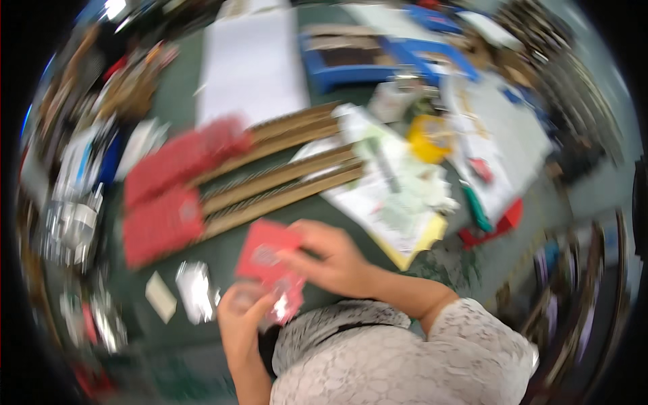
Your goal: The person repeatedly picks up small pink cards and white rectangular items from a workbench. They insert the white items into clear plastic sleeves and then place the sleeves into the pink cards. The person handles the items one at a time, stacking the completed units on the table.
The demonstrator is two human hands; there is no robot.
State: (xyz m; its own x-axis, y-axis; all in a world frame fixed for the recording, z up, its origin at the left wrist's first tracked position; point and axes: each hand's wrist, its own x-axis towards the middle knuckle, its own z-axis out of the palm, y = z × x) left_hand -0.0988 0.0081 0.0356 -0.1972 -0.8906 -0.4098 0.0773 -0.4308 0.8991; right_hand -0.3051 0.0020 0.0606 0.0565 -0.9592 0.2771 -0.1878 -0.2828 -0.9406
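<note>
Near the front edge of the green table, my right hand (331,260) pinches a flat red card (260,243) between thumb and fingers. A round grey mark shows on the card's face. Just below it, my left hand (243,314) is closed on a shiny red piece (289,302) that looks wrapped in clear plastic. The two pieces overlap, and I cannot tell whether they are joined. Beyond my hands, rows of red cards (162,219) stand packed in long slotted wooden racks (283,192). The picture is blurred by motion.
Left of my hands lie a stack of clear plastic sleeves (196,291) and a cream slip (160,297). Papers (385,196), a yellow tape roll (430,138) and a green-handled tool (476,206) lie to the right. Blue trays (327,77) and a white sheet (253,61) are farther back.
</note>
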